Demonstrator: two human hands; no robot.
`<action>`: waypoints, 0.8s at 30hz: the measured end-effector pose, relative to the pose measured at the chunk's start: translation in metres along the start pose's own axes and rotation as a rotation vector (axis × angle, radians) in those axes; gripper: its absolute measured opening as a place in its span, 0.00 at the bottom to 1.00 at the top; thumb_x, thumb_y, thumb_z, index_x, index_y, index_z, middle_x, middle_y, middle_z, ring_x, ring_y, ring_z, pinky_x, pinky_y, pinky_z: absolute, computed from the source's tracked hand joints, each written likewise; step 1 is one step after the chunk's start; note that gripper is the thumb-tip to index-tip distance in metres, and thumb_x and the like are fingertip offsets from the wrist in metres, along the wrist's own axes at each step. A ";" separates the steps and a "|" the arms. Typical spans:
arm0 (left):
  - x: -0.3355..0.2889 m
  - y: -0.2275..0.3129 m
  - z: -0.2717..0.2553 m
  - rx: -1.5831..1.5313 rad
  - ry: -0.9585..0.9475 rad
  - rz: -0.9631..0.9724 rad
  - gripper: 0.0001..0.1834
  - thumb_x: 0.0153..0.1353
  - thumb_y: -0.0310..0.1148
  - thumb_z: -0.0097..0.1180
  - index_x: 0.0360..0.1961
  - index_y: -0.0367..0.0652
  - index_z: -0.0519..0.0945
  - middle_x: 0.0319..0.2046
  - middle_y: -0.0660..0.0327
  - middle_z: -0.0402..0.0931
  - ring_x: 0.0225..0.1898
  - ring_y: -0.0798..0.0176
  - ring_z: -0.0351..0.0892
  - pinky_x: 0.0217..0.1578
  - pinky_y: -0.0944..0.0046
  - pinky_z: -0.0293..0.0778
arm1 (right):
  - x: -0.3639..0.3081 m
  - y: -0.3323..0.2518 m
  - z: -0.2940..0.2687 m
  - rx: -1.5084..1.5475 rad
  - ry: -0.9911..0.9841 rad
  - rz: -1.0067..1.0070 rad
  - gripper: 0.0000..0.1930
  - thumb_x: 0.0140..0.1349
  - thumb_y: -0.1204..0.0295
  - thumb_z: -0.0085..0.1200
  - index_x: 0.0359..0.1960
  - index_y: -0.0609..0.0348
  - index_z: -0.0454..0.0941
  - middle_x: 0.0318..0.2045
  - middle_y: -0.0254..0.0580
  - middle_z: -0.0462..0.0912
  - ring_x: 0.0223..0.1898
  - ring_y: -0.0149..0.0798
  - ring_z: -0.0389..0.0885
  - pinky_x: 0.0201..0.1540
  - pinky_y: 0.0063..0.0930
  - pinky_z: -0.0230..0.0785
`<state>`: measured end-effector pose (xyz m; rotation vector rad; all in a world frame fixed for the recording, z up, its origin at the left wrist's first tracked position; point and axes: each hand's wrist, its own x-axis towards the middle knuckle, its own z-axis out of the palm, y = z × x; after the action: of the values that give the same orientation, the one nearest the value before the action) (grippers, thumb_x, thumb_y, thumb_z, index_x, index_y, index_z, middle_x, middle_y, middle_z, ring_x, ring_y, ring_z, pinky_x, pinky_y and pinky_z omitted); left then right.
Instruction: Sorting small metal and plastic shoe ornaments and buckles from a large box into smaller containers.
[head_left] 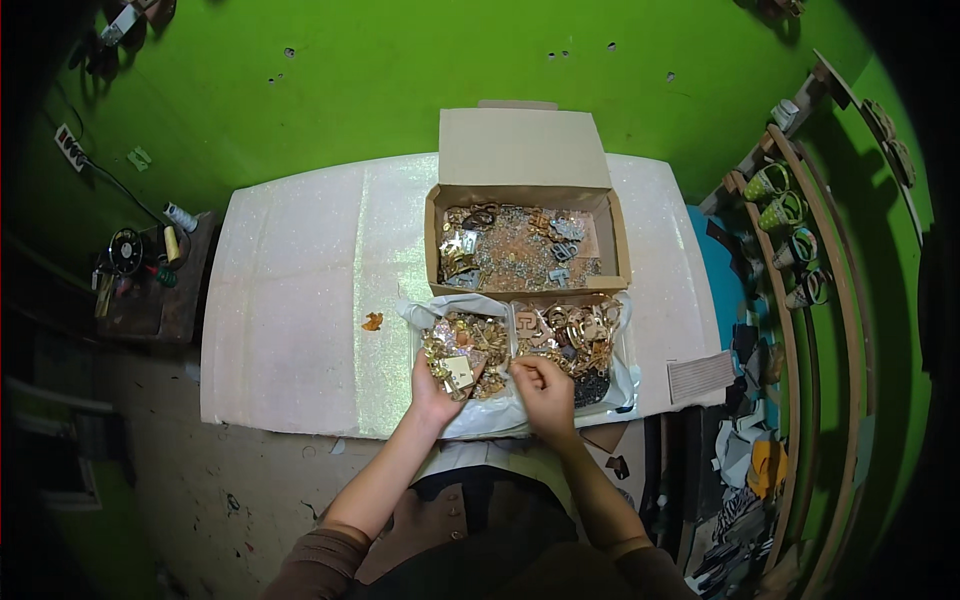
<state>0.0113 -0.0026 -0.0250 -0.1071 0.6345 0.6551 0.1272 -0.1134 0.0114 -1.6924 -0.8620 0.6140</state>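
Note:
My left hand point(436, 398) lies palm up over the left tray of gold metal fittings point(490, 332), cupping several gold pieces. Among them is a pale square gold plate point(457, 372). Fingers pinched together, my right hand point(546, 398) hovers at the divide between this tray and the right tray of metal fittings point(585, 335). Whatever is in that pinch is too small to make out. Small black pieces point(591, 389) fill the near corner of the right tray. A white plastic bag point(480, 424) spreads under and around both trays.
Behind the trays stands an open cardboard box point(432, 240), its lid raised, with many small metal parts inside. A small orange-brown piece point(372, 321) lies on the shimmering white table point(290, 300). A ridged grey cardboard piece point(700, 377) rests at the right edge. Wooden racks point(795, 330) line the right wall.

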 end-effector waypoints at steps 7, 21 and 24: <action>0.002 0.001 -0.004 -0.010 -0.016 0.090 0.18 0.61 0.42 0.33 0.41 0.45 0.73 0.35 0.61 0.75 0.42 0.61 0.72 0.49 0.51 0.65 | 0.010 0.061 -0.040 0.311 0.039 0.240 0.08 0.55 0.76 0.51 0.36 0.68 0.72 0.25 0.34 0.75 0.25 0.21 0.70 0.29 0.13 0.63; 0.003 -0.001 0.000 -0.042 0.033 0.204 0.19 0.62 0.43 0.31 0.42 0.44 0.72 0.36 0.61 0.74 0.42 0.61 0.72 0.49 0.50 0.66 | 0.046 0.057 -0.033 -0.313 -0.011 -0.084 0.11 0.54 0.74 0.50 0.38 0.64 0.72 0.29 0.42 0.78 0.26 0.35 0.77 0.28 0.25 0.68; 0.005 -0.007 0.002 -0.105 0.008 0.194 0.19 0.62 0.42 0.32 0.43 0.44 0.72 0.36 0.60 0.74 0.42 0.61 0.72 0.48 0.50 0.66 | 0.043 0.027 -0.033 -0.537 0.004 -0.276 0.10 0.52 0.69 0.50 0.35 0.58 0.74 0.29 0.43 0.76 0.31 0.46 0.76 0.32 0.35 0.69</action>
<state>0.0194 -0.0054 -0.0270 -0.1470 0.6233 0.8762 0.1845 -0.1024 -0.0044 -1.9927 -1.3133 0.1958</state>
